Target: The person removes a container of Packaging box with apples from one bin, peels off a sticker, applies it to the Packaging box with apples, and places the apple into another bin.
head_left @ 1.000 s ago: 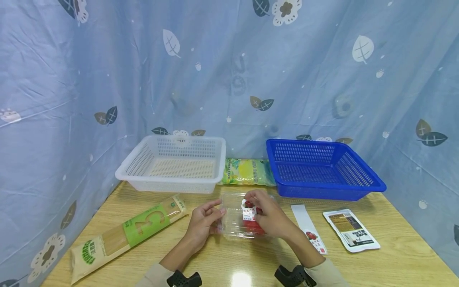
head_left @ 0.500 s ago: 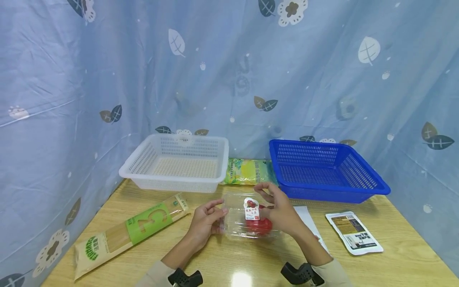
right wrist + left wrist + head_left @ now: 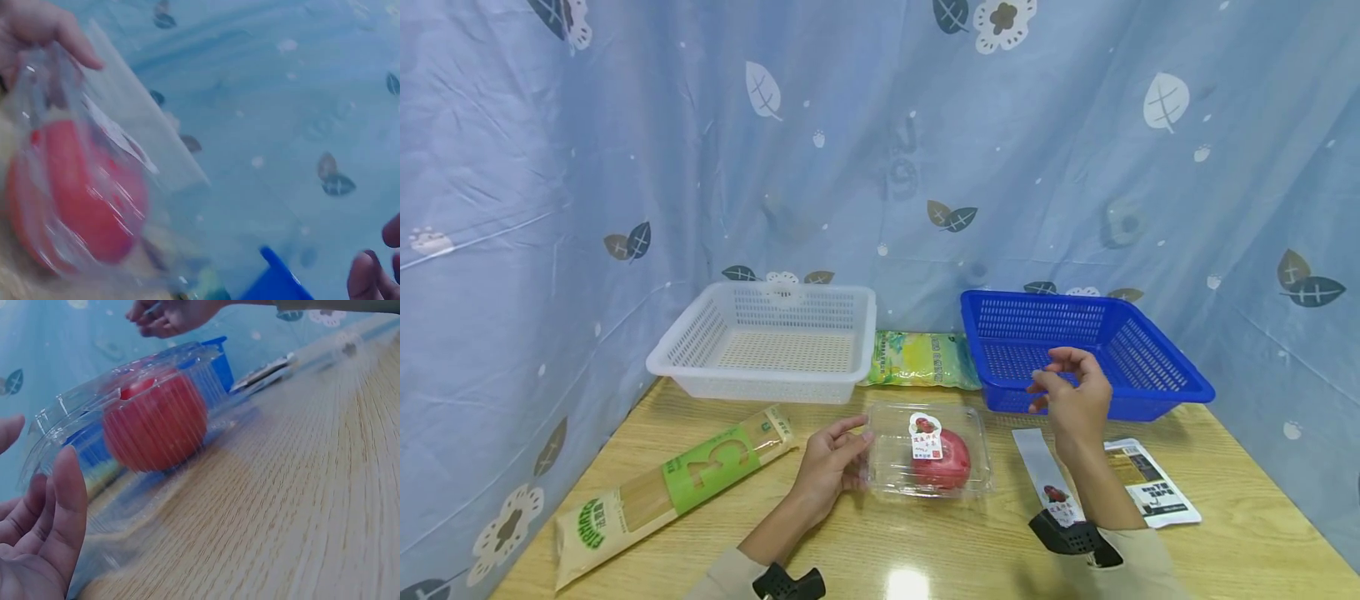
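- Clear plastic box is our landmark: it lies flat on the wooden table, right between the person's forearms.
- Inside the box, toward its right half, we see a round red fruit; on top of the box sits a white sticker with a fruit picture and some lettering.
- At the box's left edge, we see the left hand holding on, its thumb over the edge and its other fingers at the end wall.
- To the right of the box and raised above its level, we find the right hand, its fingers loosely bent with a narrow gap to the thumb.
- Just right of the box, we see a white strip printed with a fruit picture at its near end.
- Farther right of the box lies a pouch, partly hidden from us by the right forearm.
- Left of the box, we have a long noodle packet lying aslant.
- Behind the box, we see a yellow-green bag; behind and left of it a white basket; behind and right of it a blue basket.
- Farthest back from the box, we see a blue patterned curtain.
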Demonstrator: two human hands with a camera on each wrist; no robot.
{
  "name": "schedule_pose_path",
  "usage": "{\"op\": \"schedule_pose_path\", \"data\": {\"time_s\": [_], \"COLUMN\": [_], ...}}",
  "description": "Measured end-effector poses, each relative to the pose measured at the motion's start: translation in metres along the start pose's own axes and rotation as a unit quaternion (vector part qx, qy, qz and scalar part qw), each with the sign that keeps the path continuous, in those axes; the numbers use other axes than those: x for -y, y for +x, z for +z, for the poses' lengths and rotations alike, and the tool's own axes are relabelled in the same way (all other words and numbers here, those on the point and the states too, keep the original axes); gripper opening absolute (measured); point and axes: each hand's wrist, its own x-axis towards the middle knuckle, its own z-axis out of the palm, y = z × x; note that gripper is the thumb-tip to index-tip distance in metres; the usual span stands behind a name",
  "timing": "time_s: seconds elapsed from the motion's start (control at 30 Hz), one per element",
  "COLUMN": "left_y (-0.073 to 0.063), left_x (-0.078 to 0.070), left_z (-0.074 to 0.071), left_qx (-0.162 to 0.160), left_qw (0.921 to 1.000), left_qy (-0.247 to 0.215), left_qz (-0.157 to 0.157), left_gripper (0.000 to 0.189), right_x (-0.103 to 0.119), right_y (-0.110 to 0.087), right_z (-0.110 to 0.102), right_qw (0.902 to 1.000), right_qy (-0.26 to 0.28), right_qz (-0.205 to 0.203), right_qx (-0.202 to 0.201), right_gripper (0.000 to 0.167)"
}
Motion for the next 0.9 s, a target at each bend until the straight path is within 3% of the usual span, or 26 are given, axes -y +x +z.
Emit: {"op": "schedule_pose_path", "data": {"time_s": [0.13,0.27,0.4,0.63,0.8,0.9], "left_y": [-0.001,-0.002,-0.001,-0.002,-0.004,-0.004], "left_x": [0.0,-0.001,-0.002,-0.003,-0.005,-0.005], "left_z": [0.001,0.002,0.003,0.004,0.004,0.003], "left_qx": [0.005,0.006,0.002,-0.006,-0.008,-0.002], "left_qw": [0.9999,0.9999,1.0,0.9999,0.9998,0.9999], "left_qy": [0.004,0.001,-0.001,0.006,0.012,0.002], "left_qz": [0.008,0.009,0.003,-0.009,-0.014,-0.015], "left_gripper": [0.059,0.062,0.064,0.067,0.068,0.068], "right_x": [-0.008,-0.022,-0.035,-0.05,-0.052,-0.052], "right_y": [0.012,0.022,0.03,0.038,0.042,0.044], "right_z": [-0.012,-0.024,-0.037,-0.054,-0.059,-0.061], "right_qw": [0.9923,0.9716,0.9508,0.9194,0.896,0.8872], "right_qy": [0.062,0.096,0.104,0.207,0.273,0.298], "right_qz": [-0.002,-0.008,0.035,0.137,0.17,0.184], "right_qx": [-0.108,-0.216,-0.289,-0.305,-0.306,-0.301], "right_gripper": [0.02,0.02,0.023,0.033,0.044,0.047]}}
